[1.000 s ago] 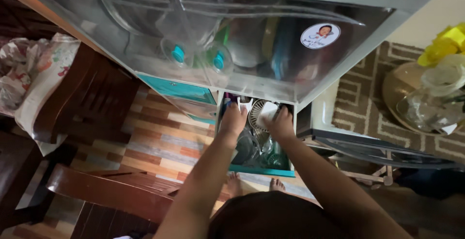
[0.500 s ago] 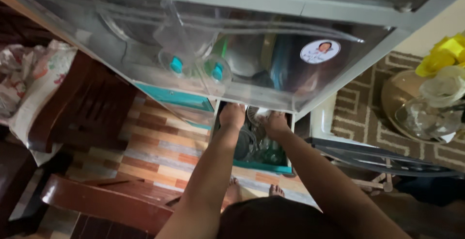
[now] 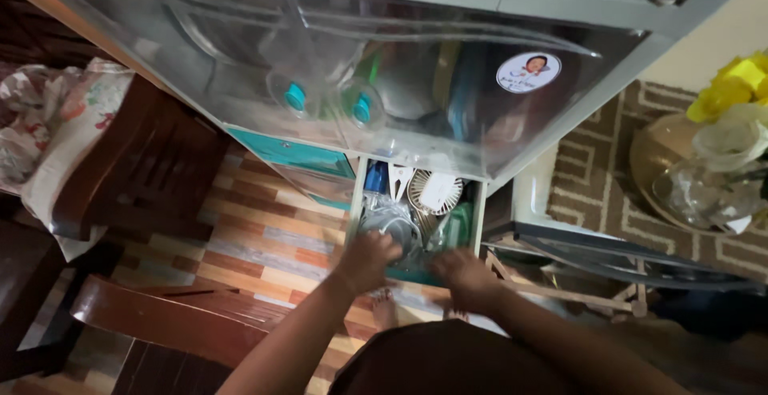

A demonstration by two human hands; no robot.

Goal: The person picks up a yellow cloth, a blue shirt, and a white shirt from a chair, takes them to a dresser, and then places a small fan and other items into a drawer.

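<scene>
A teal drawer (image 3: 408, 276) stands pulled out at the bottom of a clear plastic drawer cabinet (image 3: 416, 99). Inside lie a small white round fan (image 3: 436, 191), a blue bottle (image 3: 376, 177), clear glassware (image 3: 394, 223) and a green item (image 3: 458, 223). My left hand (image 3: 364, 260) is at the drawer's front left, fingers curled over the edge beside the glassware. My right hand (image 3: 464, 275) is at the front right edge, curled the same way. Both hands are blurred.
A dark wooden chair (image 3: 160, 315) stands at lower left, with another (image 3: 152, 163) holding a floral cloth (image 3: 56, 131) behind it. A metal rack (image 3: 608, 251) is at the right. A tray with glass items and a yellow thing (image 3: 712, 163) sits on a patterned rug.
Both hands have drawn back from deep inside the drawer to its front edge. The white fan, held by the right hand earlier, now lies uncovered in the drawer.
</scene>
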